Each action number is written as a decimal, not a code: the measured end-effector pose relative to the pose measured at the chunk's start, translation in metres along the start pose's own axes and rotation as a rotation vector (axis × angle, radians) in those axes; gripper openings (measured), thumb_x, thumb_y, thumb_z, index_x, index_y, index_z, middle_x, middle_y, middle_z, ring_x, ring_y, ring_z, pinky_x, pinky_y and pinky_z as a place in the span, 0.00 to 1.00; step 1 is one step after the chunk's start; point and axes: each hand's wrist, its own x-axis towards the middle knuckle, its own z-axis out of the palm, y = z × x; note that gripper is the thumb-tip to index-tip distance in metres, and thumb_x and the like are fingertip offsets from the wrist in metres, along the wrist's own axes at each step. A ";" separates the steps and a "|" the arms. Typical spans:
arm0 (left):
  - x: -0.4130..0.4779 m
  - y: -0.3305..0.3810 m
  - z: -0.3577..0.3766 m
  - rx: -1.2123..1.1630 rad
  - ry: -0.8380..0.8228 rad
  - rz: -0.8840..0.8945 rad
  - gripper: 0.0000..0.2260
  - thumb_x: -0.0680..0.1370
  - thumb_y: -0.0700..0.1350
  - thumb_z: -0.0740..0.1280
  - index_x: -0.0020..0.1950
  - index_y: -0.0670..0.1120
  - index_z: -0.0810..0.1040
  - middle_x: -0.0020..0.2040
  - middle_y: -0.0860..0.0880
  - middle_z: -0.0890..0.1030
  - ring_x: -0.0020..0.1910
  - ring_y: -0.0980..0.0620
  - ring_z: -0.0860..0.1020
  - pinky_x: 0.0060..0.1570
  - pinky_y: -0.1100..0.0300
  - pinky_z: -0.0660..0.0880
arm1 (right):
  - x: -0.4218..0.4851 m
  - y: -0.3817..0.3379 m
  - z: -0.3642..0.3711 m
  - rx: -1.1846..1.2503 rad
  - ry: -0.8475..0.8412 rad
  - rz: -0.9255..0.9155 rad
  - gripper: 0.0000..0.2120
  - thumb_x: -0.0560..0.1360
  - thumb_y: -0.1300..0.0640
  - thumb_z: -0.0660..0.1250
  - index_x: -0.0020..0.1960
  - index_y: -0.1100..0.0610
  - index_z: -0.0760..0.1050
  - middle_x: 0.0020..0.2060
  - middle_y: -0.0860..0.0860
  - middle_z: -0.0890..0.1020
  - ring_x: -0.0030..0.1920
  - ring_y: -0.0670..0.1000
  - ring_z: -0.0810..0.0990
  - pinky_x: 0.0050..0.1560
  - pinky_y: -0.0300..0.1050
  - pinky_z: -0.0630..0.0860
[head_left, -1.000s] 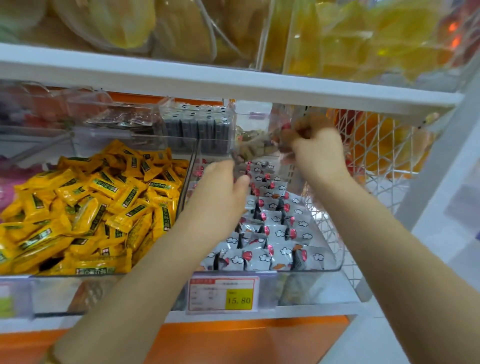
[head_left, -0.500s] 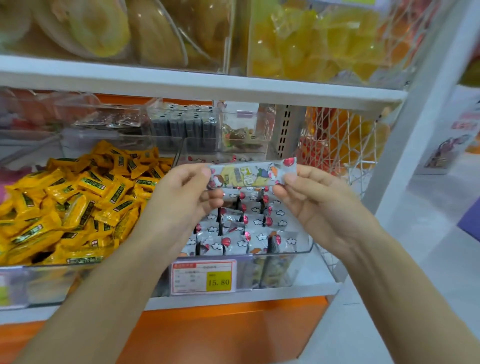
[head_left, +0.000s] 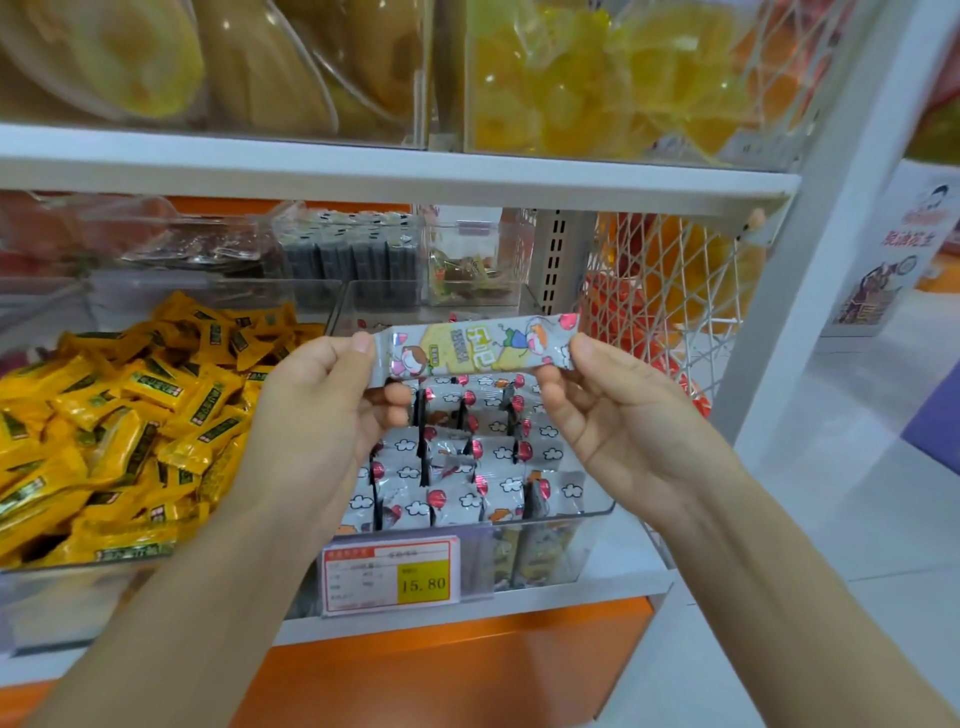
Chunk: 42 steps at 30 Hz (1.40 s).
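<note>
A long grey snack packet (head_left: 475, 345) with cartoon figures and a yellow label is held level in front of a shop shelf. My left hand (head_left: 322, 410) pinches its left end between thumb and fingers. My right hand (head_left: 597, 410) pinches its right end the same way. Below the packet stands a clear plastic bin (head_left: 587, 512) filled with several rows of the same grey packets (head_left: 457, 467), upright on edge.
A bin of yellow wrapped snacks (head_left: 119, 415) sits to the left. A price tag (head_left: 390, 577) reading 15.80 hangs on the shelf edge. A white shelf board (head_left: 395, 174) runs overhead, with a white mesh side panel (head_left: 665, 291) and a white post (head_left: 810, 249) to the right.
A second ago both hands were deep in the grey packet bin. They have drawn back out with one packet, and it now sits a little higher and level between them.
</note>
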 end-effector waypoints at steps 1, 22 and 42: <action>-0.001 0.001 0.001 -0.031 -0.003 -0.009 0.10 0.81 0.42 0.58 0.45 0.40 0.75 0.37 0.47 0.76 0.26 0.61 0.75 0.26 0.68 0.72 | 0.000 0.000 0.000 0.002 -0.003 0.010 0.03 0.70 0.62 0.66 0.43 0.62 0.74 0.31 0.54 0.81 0.31 0.47 0.81 0.31 0.34 0.78; -0.001 0.007 -0.013 0.234 -0.284 0.203 0.13 0.75 0.30 0.62 0.48 0.48 0.76 0.39 0.52 0.83 0.39 0.52 0.83 0.38 0.67 0.77 | -0.002 -0.002 -0.004 -0.404 0.032 -0.312 0.04 0.77 0.61 0.63 0.48 0.58 0.76 0.38 0.51 0.77 0.36 0.52 0.81 0.35 0.42 0.79; -0.008 0.005 -0.005 0.347 -0.293 0.277 0.16 0.74 0.35 0.67 0.54 0.54 0.75 0.52 0.48 0.79 0.39 0.55 0.82 0.39 0.65 0.78 | -0.002 0.013 -0.003 -0.889 0.017 -0.515 0.13 0.74 0.59 0.68 0.57 0.48 0.78 0.53 0.48 0.80 0.56 0.48 0.79 0.57 0.53 0.77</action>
